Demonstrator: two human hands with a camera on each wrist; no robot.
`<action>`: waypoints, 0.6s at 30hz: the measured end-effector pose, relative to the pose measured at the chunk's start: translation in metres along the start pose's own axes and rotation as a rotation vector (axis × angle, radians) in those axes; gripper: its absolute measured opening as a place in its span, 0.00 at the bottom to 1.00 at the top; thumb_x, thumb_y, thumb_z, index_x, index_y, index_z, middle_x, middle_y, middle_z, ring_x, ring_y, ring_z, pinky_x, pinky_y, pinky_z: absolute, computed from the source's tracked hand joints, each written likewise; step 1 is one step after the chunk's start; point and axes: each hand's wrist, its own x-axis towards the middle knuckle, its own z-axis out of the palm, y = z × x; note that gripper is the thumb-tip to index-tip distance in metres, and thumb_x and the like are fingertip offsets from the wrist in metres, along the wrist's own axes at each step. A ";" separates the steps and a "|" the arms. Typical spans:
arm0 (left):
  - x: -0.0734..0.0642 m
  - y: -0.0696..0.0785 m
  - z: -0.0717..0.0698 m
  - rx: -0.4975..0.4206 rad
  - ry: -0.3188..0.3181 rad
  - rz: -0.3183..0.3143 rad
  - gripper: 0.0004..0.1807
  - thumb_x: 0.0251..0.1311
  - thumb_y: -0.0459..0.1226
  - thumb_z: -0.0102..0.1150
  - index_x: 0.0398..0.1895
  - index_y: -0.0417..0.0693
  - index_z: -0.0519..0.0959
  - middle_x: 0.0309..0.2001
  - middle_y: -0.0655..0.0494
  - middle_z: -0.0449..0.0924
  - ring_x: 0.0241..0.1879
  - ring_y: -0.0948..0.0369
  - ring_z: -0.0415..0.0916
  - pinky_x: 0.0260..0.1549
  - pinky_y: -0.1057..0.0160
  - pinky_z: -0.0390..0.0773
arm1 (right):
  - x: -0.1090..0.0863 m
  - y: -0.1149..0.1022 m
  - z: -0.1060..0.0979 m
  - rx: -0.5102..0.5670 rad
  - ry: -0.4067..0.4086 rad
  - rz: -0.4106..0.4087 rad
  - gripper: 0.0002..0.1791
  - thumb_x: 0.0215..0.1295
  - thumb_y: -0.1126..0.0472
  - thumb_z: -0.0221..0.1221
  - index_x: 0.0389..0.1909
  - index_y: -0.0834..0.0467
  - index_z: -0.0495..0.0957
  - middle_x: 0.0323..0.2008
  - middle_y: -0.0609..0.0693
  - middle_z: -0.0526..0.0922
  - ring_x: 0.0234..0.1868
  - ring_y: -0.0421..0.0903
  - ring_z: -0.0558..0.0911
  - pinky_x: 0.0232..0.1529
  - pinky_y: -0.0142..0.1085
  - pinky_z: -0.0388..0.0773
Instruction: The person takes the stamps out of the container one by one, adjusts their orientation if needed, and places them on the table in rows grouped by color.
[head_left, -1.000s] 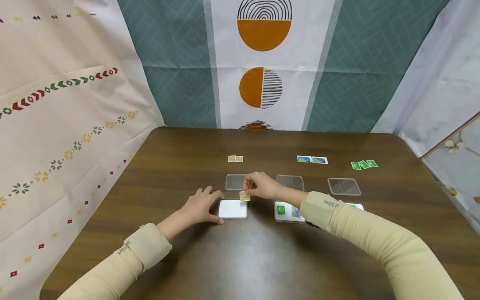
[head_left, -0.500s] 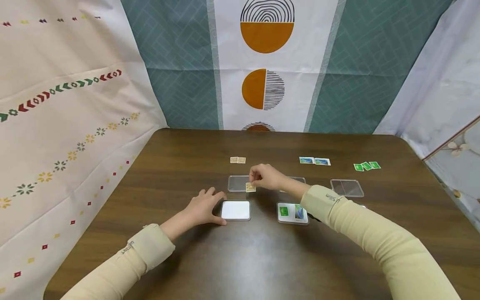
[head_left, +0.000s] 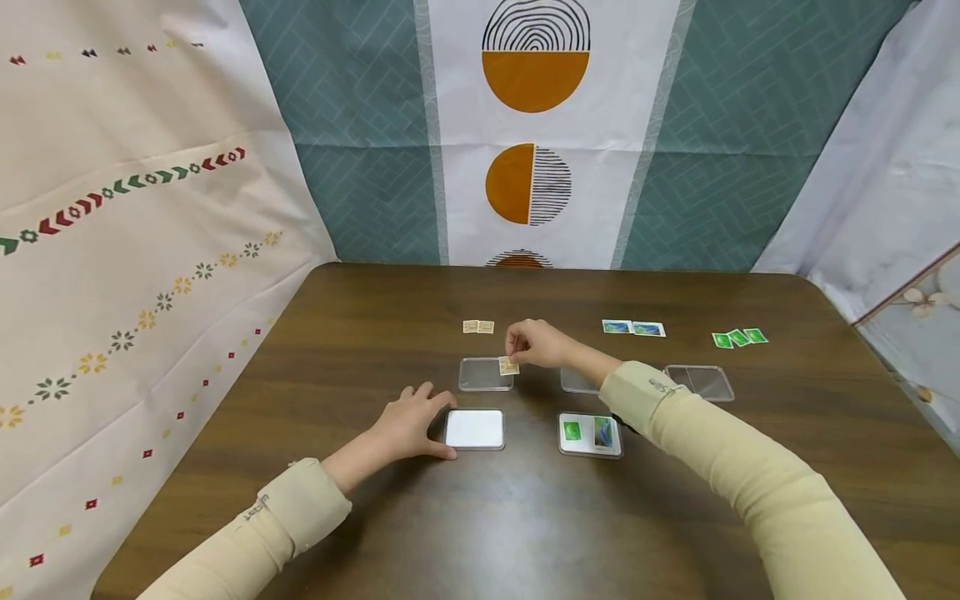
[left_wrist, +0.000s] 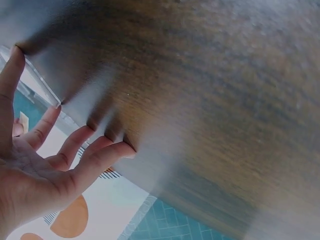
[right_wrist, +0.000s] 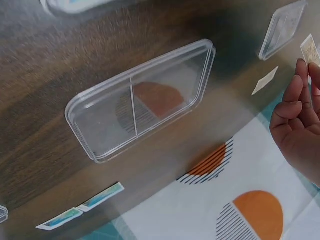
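Observation:
In the head view my right hand [head_left: 543, 343] pinches a small tan stamp [head_left: 509, 367] by its edge, close above a clear plastic lid [head_left: 480, 377]. The same stamp [right_wrist: 310, 49] shows at the fingertips in the right wrist view. My left hand [head_left: 408, 423] rests on the table with fingers spread. Its thumb and index fingertip are right at the left edge of a clear-rimmed case with a white insert [head_left: 475, 430]. Two more tan stamps [head_left: 478, 327] lie side by side beyond the lid.
Right of the white case sits another case [head_left: 590, 435] with a green and a blue stamp. Behind it lies a second clear lid [head_left: 576, 382], partly under the right arm. A third lid [head_left: 708, 383] is farther right. Blue stamps [head_left: 633, 328] and green stamps [head_left: 738, 337] lie toward the back.
My right hand has carried the tan stamp away from the white case's corner, back over the clear lid. The left hand stays beside the case. The head view has shifted slightly.

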 end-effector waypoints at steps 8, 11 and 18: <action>0.001 0.002 0.000 0.006 0.004 0.001 0.36 0.34 0.54 0.76 0.50 0.52 0.75 0.40 0.49 0.71 0.36 0.51 0.68 0.28 0.50 0.75 | 0.012 0.015 -0.005 -0.027 0.040 0.050 0.04 0.56 0.71 0.61 0.26 0.62 0.75 0.24 0.52 0.80 0.26 0.41 0.75 0.31 0.30 0.70; 0.002 0.003 0.001 0.011 0.004 0.006 0.36 0.35 0.54 0.75 0.50 0.52 0.74 0.40 0.49 0.71 0.37 0.51 0.68 0.29 0.50 0.75 | 0.017 0.020 -0.007 -0.036 0.055 0.061 0.04 0.56 0.71 0.61 0.27 0.62 0.75 0.24 0.53 0.80 0.26 0.41 0.76 0.31 0.30 0.70; 0.000 0.003 0.003 0.009 -0.004 -0.025 0.37 0.35 0.54 0.75 0.51 0.53 0.74 0.40 0.49 0.71 0.39 0.49 0.70 0.30 0.48 0.76 | 0.031 0.028 -0.008 -0.035 0.060 0.092 0.04 0.56 0.71 0.61 0.27 0.62 0.75 0.25 0.53 0.81 0.27 0.41 0.76 0.32 0.30 0.70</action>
